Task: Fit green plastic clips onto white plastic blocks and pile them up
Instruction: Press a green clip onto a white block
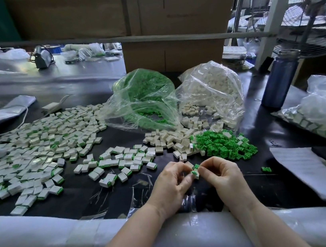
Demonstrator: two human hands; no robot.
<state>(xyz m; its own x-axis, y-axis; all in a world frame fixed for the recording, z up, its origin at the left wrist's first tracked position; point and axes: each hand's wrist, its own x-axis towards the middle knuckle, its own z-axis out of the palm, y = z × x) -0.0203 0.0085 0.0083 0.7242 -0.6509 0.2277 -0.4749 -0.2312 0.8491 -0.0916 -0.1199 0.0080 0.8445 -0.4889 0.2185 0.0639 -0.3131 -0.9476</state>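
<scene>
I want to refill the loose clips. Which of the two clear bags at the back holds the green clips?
The left bag, in front of the cardboard box; it is full of green clips. The right bag holds only white blocks.

Both hands meet over the dark table [126, 193]: left hand [172, 187] pinches a white block [189, 164], right hand [220, 175] pinches a green clip [195, 167] against it. Loose clips [223, 145] piled just behind, finished blocks [36, 153] spread out left.

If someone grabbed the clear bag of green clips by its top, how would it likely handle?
The bag of green clips would probably sag and shift, since its thin film is crumpled and slumped. Its mouth lies open toward the table, with clips at the opening, so some would likely spill. It looks fairly light for its bulk.
</scene>
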